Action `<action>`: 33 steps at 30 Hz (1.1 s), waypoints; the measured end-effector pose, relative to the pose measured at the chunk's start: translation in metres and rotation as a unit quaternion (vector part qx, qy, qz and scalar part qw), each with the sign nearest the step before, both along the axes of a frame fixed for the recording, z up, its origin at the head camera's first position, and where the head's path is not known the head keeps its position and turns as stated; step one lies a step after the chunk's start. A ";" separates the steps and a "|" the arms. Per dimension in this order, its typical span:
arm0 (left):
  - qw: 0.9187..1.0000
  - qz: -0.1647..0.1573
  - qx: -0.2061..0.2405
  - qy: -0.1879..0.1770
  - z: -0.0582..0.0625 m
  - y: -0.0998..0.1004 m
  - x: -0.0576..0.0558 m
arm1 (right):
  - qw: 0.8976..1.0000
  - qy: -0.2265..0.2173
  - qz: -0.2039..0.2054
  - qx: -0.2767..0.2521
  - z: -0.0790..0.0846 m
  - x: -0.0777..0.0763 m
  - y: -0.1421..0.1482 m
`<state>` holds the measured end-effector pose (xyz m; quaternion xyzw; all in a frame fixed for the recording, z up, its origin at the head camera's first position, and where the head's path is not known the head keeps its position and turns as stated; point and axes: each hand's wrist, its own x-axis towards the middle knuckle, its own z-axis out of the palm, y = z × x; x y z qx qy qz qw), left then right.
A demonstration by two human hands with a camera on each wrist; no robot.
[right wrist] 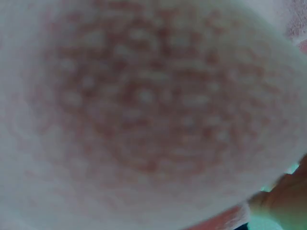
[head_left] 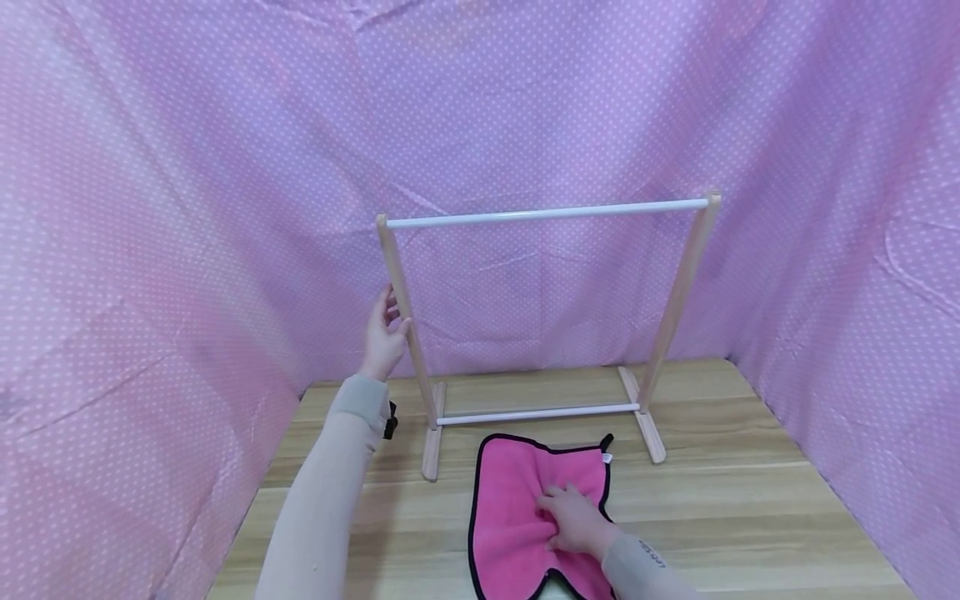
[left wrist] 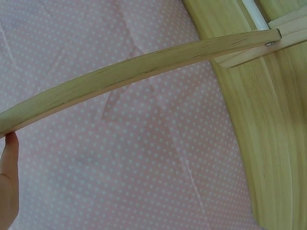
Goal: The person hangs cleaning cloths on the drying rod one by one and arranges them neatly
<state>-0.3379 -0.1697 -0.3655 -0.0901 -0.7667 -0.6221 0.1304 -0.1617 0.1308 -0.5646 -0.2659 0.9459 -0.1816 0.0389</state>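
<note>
A wooden rack with a white top rail [head_left: 547, 214] and a white lower rail [head_left: 536, 413] stands upright on the table. My left hand [head_left: 386, 337] holds its left post [head_left: 417, 357] about midway up, thumb on the near side and fingers around the outer edge. Seen from the left wrist, the thumb [left wrist: 9, 167] presses against the wooden post [left wrist: 144, 67]. In front of the rack lies a pink cloth [head_left: 504, 492] with black edging, a black loop and a white tag. My right hand [head_left: 576, 521] grips its middle, bunching it into folds. Blurred skin fills most of the right wrist view.
The wood-grain table [head_left: 720, 500] extends on both sides of the rack. Pink dotted fabric [head_left: 547, 108] hangs behind and along both sides. A small black object [head_left: 391, 421] shows beside my left cuff, close to the rack's left foot [head_left: 432, 450].
</note>
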 end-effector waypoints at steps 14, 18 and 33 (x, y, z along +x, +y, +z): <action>1.000 0.008 -0.012 -0.027 -0.001 -0.001 0.001 | 0.998 -0.028 0.052 -0.034 0.005 -0.002 0.004; 1.000 0.008 -0.012 -0.021 -0.001 0.000 -0.001 | 0.997 -0.010 0.062 -0.041 0.003 -0.005 0.006; 1.000 0.015 -0.012 -0.022 -0.002 0.001 -0.001 | 0.991 0.081 0.058 -0.087 0.010 -0.009 0.007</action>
